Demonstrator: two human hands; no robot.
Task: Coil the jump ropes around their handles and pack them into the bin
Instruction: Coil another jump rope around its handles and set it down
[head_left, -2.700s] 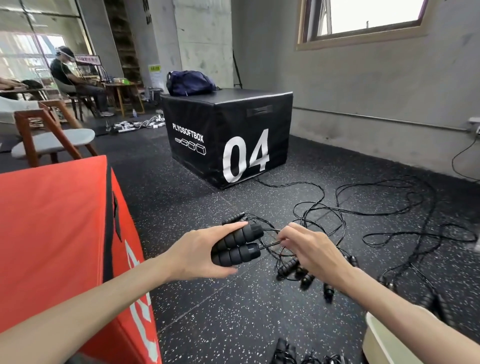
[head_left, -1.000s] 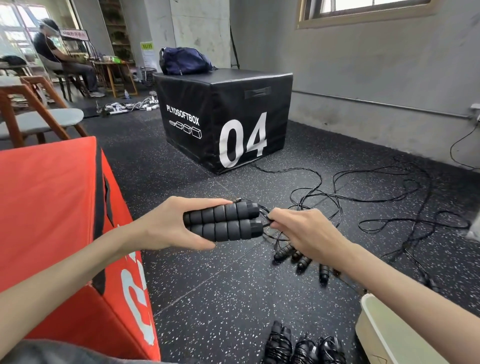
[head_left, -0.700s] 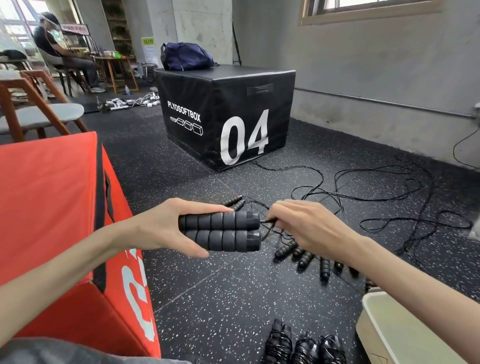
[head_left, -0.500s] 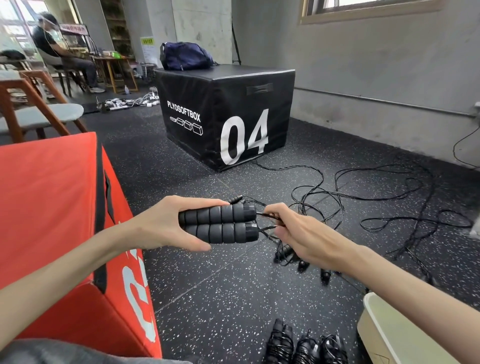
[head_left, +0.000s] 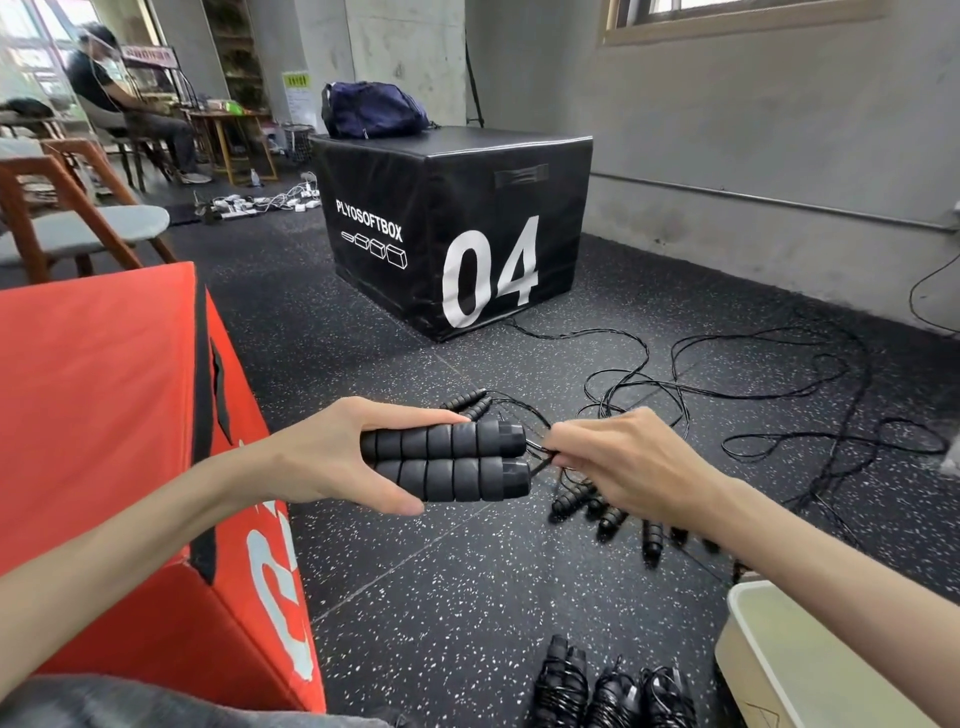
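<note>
Black foam handles (head_left: 447, 462) held side by side above the floor.
The left hand (head_left: 332, 457) is wrapped around both; the right hand (head_left: 618, 462) pinches their cord (head_left: 537, 448) just off the handle ends — loose ropes (head_left: 727, 395) sprawl on the floor beyond, three wound bundles (head_left: 608, 686) lie beside the bin (head_left: 769, 649).

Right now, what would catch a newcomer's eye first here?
Centre frame, the left hand grips two black handles side by side while the right hand pinches their cord. Behind stands a black plyo box marked 04; a red box fills the left.
</note>
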